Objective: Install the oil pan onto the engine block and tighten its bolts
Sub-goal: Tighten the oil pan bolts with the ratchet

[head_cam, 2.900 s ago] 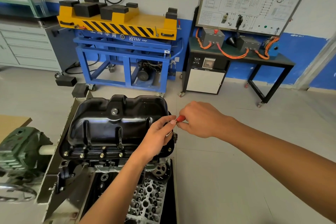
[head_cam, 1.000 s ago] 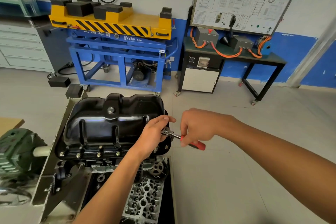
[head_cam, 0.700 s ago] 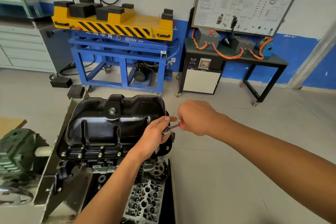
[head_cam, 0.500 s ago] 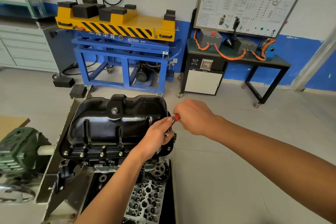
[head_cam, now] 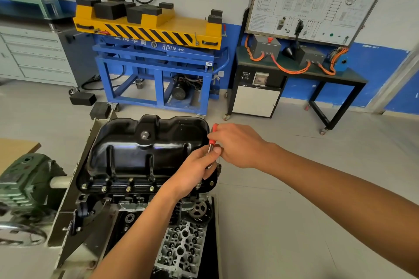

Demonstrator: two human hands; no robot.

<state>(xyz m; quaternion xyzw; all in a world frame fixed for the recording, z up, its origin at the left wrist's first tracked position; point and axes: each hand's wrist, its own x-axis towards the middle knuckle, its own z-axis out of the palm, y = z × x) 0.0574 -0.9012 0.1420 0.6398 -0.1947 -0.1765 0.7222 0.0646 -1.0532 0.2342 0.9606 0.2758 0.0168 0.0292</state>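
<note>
The black oil pan (head_cam: pixel 145 152) sits upside-down on the engine block (head_cam: pixel 136 206), with several bolts (head_cam: pixel 128 188) along its near flange. At the pan's right edge, my left hand (head_cam: pixel 195 170) holds the head of a small ratchet with a red handle (head_cam: pixel 212 135) down on the flange. My right hand (head_cam: pixel 235 145) grips that red handle, which now points away from me. The bolt under the ratchet head is hidden by my left hand.
The engine hangs on a stand with a green gearbox (head_cam: pixel 25 183) at the left. A cylinder head (head_cam: pixel 181 247) lies below the block. Behind stand a blue and yellow lift cart (head_cam: pixel 156 52) and a black bench with a wiring board (head_cam: pixel 301 68). Bare floor lies to the right.
My right hand has swung the red ratchet handle from pointing toward the right and near me to pointing away, beside the pan's far right corner. My left hand stayed on the ratchet head.
</note>
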